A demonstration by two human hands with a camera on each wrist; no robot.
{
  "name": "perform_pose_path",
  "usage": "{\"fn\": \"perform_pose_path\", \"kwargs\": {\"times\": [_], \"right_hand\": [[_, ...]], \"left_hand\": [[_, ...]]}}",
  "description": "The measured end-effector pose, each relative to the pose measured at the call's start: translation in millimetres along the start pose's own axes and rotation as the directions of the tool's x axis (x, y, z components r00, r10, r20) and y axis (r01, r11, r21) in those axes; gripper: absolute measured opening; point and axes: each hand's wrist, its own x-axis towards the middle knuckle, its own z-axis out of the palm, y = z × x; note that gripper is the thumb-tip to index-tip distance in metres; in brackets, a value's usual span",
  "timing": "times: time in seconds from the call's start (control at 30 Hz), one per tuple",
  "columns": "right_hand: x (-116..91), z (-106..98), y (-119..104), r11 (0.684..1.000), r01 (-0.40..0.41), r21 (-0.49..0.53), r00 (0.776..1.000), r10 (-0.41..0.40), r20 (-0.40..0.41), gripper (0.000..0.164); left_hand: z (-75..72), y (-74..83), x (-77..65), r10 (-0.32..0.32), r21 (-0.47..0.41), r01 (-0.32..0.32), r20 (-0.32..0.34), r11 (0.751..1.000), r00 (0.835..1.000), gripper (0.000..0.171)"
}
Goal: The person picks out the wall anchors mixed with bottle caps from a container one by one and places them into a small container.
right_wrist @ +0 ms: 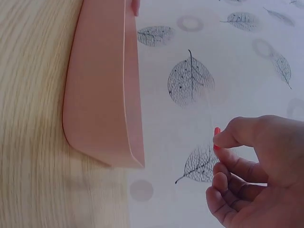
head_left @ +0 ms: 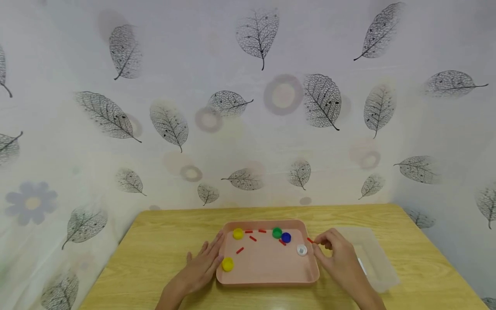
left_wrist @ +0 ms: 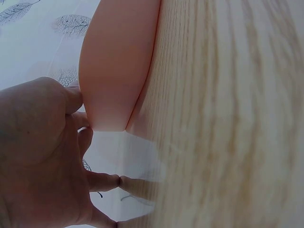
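A shallow pink tray (head_left: 271,271) lies on the table, holding several small red sticks (head_left: 240,250) and several round caps. Two yellow caps (head_left: 227,264) sit toward its left side, a green cap (head_left: 277,233) and a blue cap (head_left: 286,237) near the back, and a white cap (head_left: 302,250) at the right. My left hand (head_left: 201,267) rests against the tray's left rim with fingers extended. At the right rim, my right hand (head_left: 341,258) pinches one short red stick (right_wrist: 217,137) between thumb and index finger, raised above the table in the right wrist view.
A translucent plastic box or lid (head_left: 381,262) lies on the table right of the tray, partly behind my right hand. The wood-grain table (head_left: 170,232) meets a wall (head_left: 217,150) covered in leaf prints.
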Motion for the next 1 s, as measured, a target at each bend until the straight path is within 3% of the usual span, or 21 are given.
{"fn": "perform_pose_path", "kwargs": {"times": [0.17, 0.4, 1.0], "right_hand": [[3, -11, 15, 1.000, 0.011, -0.024, 1.000, -0.011, -0.029, 0.024], [3, -25, 31, 0.999, -0.049, 0.008, 0.999, 0.049, -0.022, 0.018], [2, -43, 63, 0.987, -0.154, -0.034, 0.987, 0.152, -0.053, 0.006]], "left_hand": [[2.0, 6.0, -3.7, -0.020, 0.002, 0.020, -0.005, 1.000, 1.000, 0.056], [1.9, 7.0, -5.7, -0.019, -0.008, 0.019, 0.002, 1.000, 1.000, 0.055], [3.1, 5.6, -5.4, -0.016, -0.008, 0.016, -0.002, 1.000, 1.000, 0.056]]}}
